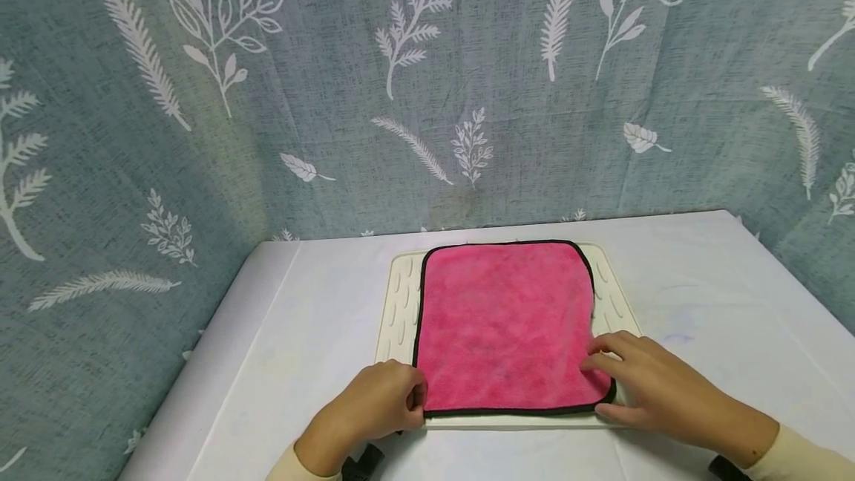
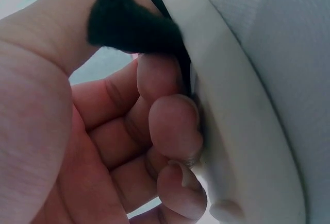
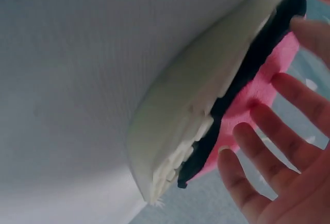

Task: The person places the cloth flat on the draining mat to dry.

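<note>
A pink cloth with a black border lies flat over a cream board marked with oblong ridges. My left hand is at the cloth's near left corner. Between its thumb and curled fingers, the black border is pinched in the left wrist view. At the near right corner, my right hand has its fingers spread and loosely bent over the cloth, gripping nothing. In the right wrist view its fingertips are close to the pink surface; whether all of them touch it I cannot tell.
Under the board is a table with a white cover. Grey-green fabric with white leaf prints hangs behind it and at both sides. Dark straps show at the wrists.
</note>
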`<state>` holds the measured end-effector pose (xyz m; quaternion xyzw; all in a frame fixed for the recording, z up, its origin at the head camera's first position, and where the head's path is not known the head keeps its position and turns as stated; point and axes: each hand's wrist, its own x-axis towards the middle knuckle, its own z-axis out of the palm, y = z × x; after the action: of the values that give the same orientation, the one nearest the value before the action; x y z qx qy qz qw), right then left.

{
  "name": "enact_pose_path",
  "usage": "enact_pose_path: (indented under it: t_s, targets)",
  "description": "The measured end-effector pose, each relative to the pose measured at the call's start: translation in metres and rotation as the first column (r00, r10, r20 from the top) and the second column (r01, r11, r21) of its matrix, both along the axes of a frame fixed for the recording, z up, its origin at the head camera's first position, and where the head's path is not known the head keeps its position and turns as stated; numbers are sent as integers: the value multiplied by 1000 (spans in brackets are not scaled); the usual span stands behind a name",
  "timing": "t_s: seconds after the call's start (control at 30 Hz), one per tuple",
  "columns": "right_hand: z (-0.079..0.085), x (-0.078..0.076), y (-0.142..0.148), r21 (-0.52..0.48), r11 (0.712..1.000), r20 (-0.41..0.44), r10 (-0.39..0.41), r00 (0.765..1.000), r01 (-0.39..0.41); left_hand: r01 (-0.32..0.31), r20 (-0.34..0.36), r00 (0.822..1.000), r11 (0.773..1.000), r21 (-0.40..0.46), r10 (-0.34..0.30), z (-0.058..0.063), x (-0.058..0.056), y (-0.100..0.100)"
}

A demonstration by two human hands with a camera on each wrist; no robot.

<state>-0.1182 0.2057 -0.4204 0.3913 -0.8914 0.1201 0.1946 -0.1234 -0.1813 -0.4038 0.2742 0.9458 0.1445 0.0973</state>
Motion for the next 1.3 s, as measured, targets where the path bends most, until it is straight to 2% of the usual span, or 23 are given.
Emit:
enact_pose_path:
  t_s: [0.37, 0.63, 0.9, 1.07, 1.3]
  targets:
    - [-10, -5, 1, 70, 995, -19, 66, 998, -64, -11, 27, 1000, 1000, 9, 11, 2, 1, 0]
    - [-13, -13, 4, 111, 985, -102, 145, 984, -134, -4, 40, 999, 1000, 20, 4, 1, 0, -1]
    - [-13, -21, 5, 57, 985, -129, 169, 977, -163, 1, 23, 1000, 1000, 16, -1, 0, -1, 0]
    - [-10, -19, 10, 34, 984, -130, 180, 975, -177, 1, 29, 1000, 1000, 23, -2, 0, -1, 0]
    - [-4, -14, 12, -20, 983, -183, 177, 967, -184, -6, 38, 999, 1000, 28, 5, 0, -1, 0]
